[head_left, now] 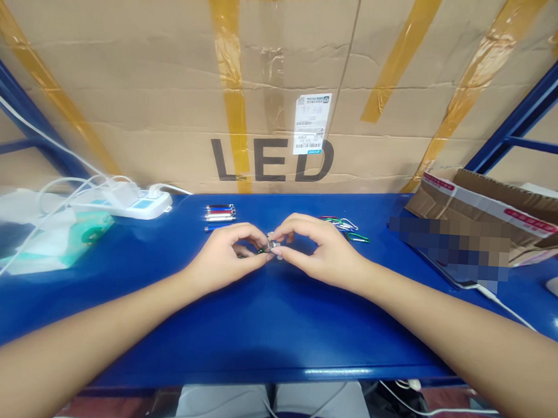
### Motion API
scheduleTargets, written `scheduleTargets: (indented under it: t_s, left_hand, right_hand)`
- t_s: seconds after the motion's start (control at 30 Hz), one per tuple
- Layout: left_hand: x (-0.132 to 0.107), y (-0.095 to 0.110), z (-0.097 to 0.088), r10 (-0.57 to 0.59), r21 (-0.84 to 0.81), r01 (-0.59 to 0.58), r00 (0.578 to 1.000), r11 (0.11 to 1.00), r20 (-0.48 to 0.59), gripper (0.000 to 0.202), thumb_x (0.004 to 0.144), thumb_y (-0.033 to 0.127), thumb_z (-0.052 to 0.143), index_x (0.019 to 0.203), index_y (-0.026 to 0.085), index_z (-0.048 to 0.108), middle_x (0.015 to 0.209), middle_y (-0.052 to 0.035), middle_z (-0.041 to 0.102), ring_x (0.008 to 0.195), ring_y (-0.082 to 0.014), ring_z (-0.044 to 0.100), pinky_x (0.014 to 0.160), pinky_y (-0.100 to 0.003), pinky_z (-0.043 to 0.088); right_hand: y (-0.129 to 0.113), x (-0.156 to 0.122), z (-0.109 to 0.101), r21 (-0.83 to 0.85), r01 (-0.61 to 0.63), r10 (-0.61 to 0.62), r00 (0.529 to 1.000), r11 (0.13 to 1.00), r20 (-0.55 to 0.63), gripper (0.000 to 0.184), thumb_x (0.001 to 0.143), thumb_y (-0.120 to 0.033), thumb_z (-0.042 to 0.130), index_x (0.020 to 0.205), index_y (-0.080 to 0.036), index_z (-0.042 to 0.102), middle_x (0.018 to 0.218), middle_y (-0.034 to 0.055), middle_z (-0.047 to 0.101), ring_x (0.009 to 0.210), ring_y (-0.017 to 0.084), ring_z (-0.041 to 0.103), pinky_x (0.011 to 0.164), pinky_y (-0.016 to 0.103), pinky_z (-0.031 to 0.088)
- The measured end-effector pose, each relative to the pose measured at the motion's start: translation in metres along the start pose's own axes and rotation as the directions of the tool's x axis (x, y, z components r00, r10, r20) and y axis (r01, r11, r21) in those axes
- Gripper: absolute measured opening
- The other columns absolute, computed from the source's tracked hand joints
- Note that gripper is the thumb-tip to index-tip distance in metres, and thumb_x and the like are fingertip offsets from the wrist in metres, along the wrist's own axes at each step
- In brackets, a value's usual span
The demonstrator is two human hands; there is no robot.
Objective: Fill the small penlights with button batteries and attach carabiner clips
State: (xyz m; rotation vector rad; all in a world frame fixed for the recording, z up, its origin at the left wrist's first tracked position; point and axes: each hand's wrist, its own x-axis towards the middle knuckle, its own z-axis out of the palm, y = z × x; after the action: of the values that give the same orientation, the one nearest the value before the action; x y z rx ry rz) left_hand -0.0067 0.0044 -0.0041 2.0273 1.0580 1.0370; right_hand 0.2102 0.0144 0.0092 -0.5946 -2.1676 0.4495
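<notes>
Above the blue table, my left hand (229, 250) and my right hand (321, 246) meet with fingertips pinched around a small silver metal ring (272, 244). A slim dark green piece (259, 252) shows inside my left hand; most of it is hidden by the fingers. My right thumb and index finger close on the ring from the other side. Behind my left hand lies a row of short metallic cylinders (221, 213) in silver, red and blue. Past my right hand is a small pile of coloured carabiners (338, 223), with a green carabiner (357, 238) at its near edge.
A white power strip (142, 204) with cables and a green-white soft pack (64, 243) occupy the left. On the right are an open cardboard box (496, 210), a partly blurred-out dark device with a white cable (504, 306). A large taped carton (173, 89) stands behind the blue table (272, 322).
</notes>
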Motion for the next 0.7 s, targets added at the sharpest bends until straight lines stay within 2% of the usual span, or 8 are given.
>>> scheduleTargets:
  t_s: [0.23,0.37,0.5,0.57,0.63,0.7]
  left_hand:
    - [0.000,-0.001,-0.001,0.006,0.000,-0.006,1.000,1.000,0.009,0.020,0.081,0.034,0.074,0.088,0.016,0.070,0.091,-0.0051,0.069,0.085,-0.0163,0.067,0.070,-0.023,0.060]
    - [0.000,0.000,-0.001,0.005,0.002,-0.005,1.000,1.000,0.005,0.020,0.081,0.035,0.074,0.088,0.017,0.071,0.090,-0.0052,0.069,0.085,-0.0169,0.067,0.069,-0.024,0.060]
    - [0.001,0.000,0.000,-0.024,-0.025,0.024,1.000,0.999,-0.010,0.022,0.078,0.036,0.076,0.087,0.017,0.070,0.091,-0.0058,0.070,0.085,-0.0182,0.068,0.068,-0.025,0.061]
    - [0.002,0.001,0.000,-0.060,-0.048,0.059,0.998,0.997,-0.020,0.023,0.076,0.037,0.078,0.086,0.017,0.070,0.090,-0.0056,0.070,0.082,-0.0184,0.069,0.065,-0.025,0.061]
    - [0.002,0.003,-0.001,-0.097,-0.064,0.095,0.994,0.993,-0.039,0.025,0.074,0.036,0.080,0.085,0.017,0.069,0.090,-0.0052,0.070,0.079,-0.0181,0.069,0.062,-0.025,0.060]
    - [0.003,0.004,-0.001,-0.122,-0.069,0.118,0.991,0.991,-0.057,0.026,0.072,0.036,0.081,0.084,0.017,0.069,0.090,-0.0052,0.070,0.077,-0.0176,0.069,0.060,-0.025,0.059]
  right_hand:
    - [0.001,0.000,-0.001,-0.107,0.056,-0.055,0.998,0.993,0.015,0.005,0.090,-0.019,0.065,0.094,-0.022,0.067,0.090,0.0028,0.072,0.086,0.017,0.065,0.084,0.035,0.047]
    - [0.000,-0.001,-0.001,-0.120,0.054,-0.052,0.998,0.991,0.023,0.003,0.091,-0.020,0.064,0.092,-0.022,0.066,0.090,0.0029,0.072,0.087,0.018,0.065,0.083,0.035,0.047]
    - [-0.002,0.000,-0.004,-0.122,0.034,-0.036,0.999,0.992,-0.016,0.006,0.089,-0.021,0.064,0.094,-0.022,0.066,0.093,0.0032,0.072,0.085,0.018,0.065,0.084,0.035,0.048]
    - [0.000,0.001,-0.008,-0.161,-0.023,0.014,0.998,0.987,-0.062,0.007,0.087,-0.018,0.062,0.092,-0.022,0.066,0.093,0.0033,0.071,0.082,0.017,0.064,0.081,0.034,0.049]
    - [0.006,0.002,-0.015,-0.247,-0.135,0.116,0.989,0.960,-0.088,0.011,0.085,-0.013,0.058,0.090,-0.021,0.065,0.094,0.0041,0.069,0.080,0.018,0.063,0.077,0.032,0.050]
    - [0.015,0.002,-0.022,-0.404,-0.256,0.265,0.964,0.878,-0.034,0.017,0.082,-0.010,0.057,0.092,-0.020,0.065,0.099,0.0065,0.068,0.084,0.020,0.064,0.078,0.034,0.050]
